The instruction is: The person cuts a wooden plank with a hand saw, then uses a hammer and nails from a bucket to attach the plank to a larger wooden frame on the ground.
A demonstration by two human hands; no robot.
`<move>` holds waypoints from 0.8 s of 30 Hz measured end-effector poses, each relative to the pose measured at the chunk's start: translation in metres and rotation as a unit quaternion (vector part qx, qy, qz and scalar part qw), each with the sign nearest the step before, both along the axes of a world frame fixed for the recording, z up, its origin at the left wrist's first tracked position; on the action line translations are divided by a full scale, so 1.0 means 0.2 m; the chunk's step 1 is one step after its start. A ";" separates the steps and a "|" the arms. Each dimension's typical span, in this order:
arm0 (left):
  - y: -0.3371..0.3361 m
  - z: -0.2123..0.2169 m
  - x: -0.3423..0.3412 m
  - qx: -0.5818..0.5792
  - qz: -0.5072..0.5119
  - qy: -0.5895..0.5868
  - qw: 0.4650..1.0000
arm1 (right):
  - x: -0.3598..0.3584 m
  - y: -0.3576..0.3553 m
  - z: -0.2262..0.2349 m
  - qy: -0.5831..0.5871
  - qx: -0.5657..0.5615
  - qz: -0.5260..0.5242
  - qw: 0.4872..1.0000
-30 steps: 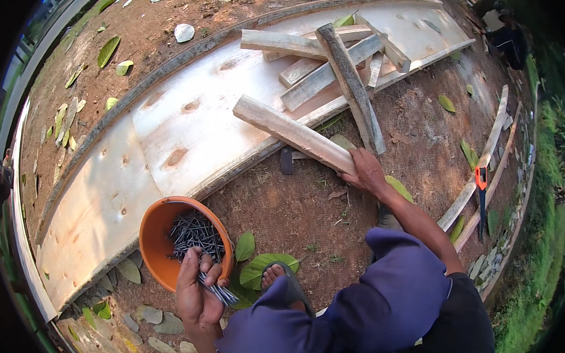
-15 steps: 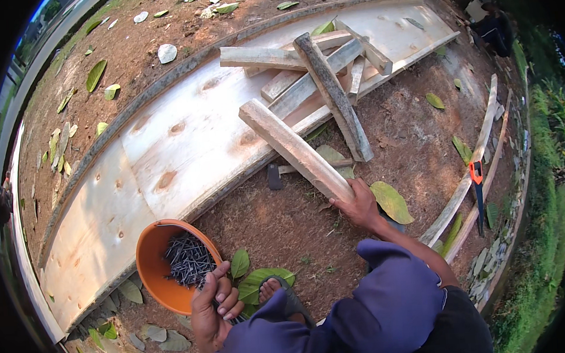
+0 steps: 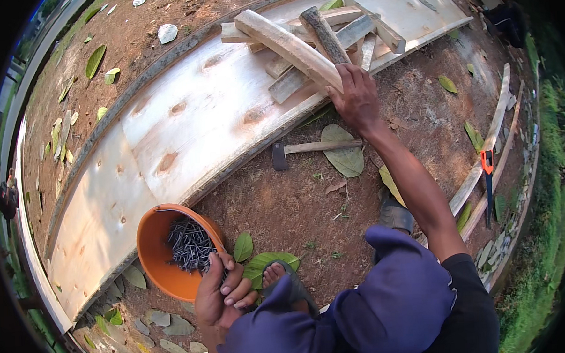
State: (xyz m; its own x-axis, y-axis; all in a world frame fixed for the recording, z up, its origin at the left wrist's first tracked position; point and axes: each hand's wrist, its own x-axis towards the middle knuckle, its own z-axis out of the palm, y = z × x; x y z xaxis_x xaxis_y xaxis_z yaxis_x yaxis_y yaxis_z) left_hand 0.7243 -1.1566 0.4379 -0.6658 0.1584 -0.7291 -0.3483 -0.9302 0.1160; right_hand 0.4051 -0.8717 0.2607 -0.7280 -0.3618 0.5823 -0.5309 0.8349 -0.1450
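Observation:
My right hand (image 3: 356, 99) is closed on the near end of a pale wooden batten (image 3: 288, 45), its far end resting over the pile of short wood pieces (image 3: 352, 35). A darker batten (image 3: 323, 35) lies close by in the pile. Beside the orange bucket (image 3: 163, 275), my left hand (image 3: 227, 288) is curled closed, with thin dark nails partly showing between the fingers. Many loose grey nails (image 3: 191, 245) fill the bucket's bottom. On the soil below my right forearm lies a hammer (image 3: 280, 156) with a wooden handle, partly over a leaf.
A long plywood panel (image 3: 185, 143) with raised wooden edges stretches across the ground under the pile. To the right, an orange-handled handsaw (image 3: 488, 172) leans on long wood strips (image 3: 480, 176). Leaves are scattered about. Another person (image 3: 504, 21) is at the far right.
My right hand has moved forward and up, carrying the pale batten from over the soil onto the pile. The left hand stays curled beside the bucket.

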 end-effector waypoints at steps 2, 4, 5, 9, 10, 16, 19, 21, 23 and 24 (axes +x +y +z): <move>-0.03 -0.05 0.00 -0.013 -0.020 0.018 1.000 | 0.05 -0.08 0.03 0.003 -0.009 0.095 0.995; -0.03 -0.08 -0.03 -0.052 -0.025 0.014 0.998 | 0.21 -0.10 -0.10 -0.149 0.045 0.203 0.967; -0.01 -0.09 -0.05 -0.087 -0.017 -0.002 0.996 | 0.29 -0.13 -0.13 -0.222 0.100 0.221 0.944; 0.04 -0.13 -0.13 -0.169 -0.006 -0.046 0.984 | 0.48 -0.12 -0.38 -0.257 0.116 0.137 0.950; 0.06 -0.13 -0.15 -0.184 -0.007 -0.075 0.980 | 0.51 -0.09 -0.43 -0.266 0.127 0.111 0.949; 0.04 -0.20 -0.13 -0.166 -0.025 -0.030 0.985 | 0.62 -0.06 -0.45 -0.348 0.179 0.108 0.914; 0.04 -0.18 -0.14 -0.186 -0.028 -0.059 0.980 | 0.65 -0.05 -0.40 -0.390 0.085 0.116 0.910; 0.01 -0.20 -0.14 -0.187 -0.031 -0.062 0.980 | 0.64 -0.03 -0.32 -0.433 0.062 0.087 0.895; 0.00 -0.21 -0.14 -0.196 -0.033 -0.072 0.977 | 0.64 -0.01 -0.24 -0.477 0.069 0.068 0.873; -0.01 -0.21 -0.14 -0.194 -0.037 -0.060 0.979 | 0.64 0.01 -0.23 -0.499 0.071 0.059 0.862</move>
